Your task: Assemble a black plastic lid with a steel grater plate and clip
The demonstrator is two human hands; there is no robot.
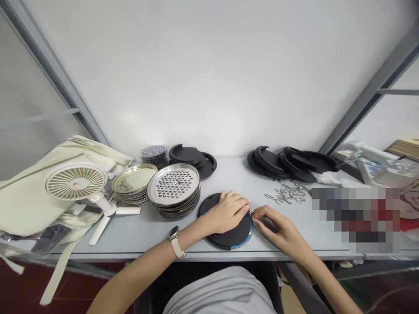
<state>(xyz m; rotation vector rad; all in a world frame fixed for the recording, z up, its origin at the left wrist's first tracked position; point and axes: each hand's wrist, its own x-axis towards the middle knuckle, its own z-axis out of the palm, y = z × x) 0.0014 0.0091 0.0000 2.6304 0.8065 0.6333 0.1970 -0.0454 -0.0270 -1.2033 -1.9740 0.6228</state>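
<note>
A round black holder [225, 242] lies on the table before me, with a blue strip showing along its right edge. My left hand [229, 211] rests palm down over it and holds it against the table, fingers bent towards the right rim. At that rim my right hand [273, 224] pinches a small metal clasp [251, 213] between thumb and forefinger. The clasp touches the holder's edge; its exact fit is too small to see. To the right lies a loose pile of metal clasps with rings [290, 192].
Left of the holder are a stack of round metal plates [173, 185], gold-coloured discs [134, 179] and a small fan [77, 183]. Tubs of small parts [153, 152] and black holders [186, 155] stand behind. More black holders [271, 161] lie at back right.
</note>
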